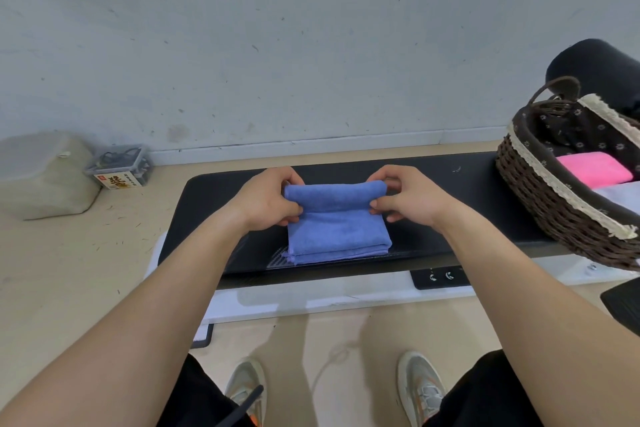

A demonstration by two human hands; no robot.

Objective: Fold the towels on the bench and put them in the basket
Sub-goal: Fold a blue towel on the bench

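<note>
On bench (214, 198), towel (336, 229) half-hiding fingers (292, 179), basket (540, 198) cropped

blue towel (337, 232), black bench (433, 191), pink towel (594, 168), brown basket (540, 198)

Towel (337, 230) lies on bench (450, 191), basket (540, 198) to its right.

Even, fairly bright indoor light from above, cool cast on wall (311, 45). Soft, diffuse shadows on floor (329, 340) below forearms (166, 295) and under towel (336, 229) edge. Faint sheen on black bench (467, 201). Wide-angle bowing: skirting (311, 146) curves, basket (540, 198) and forearms stretch toward edges. Centre fairly sharp; corners softer, fine texture smeared throughout.
</note>
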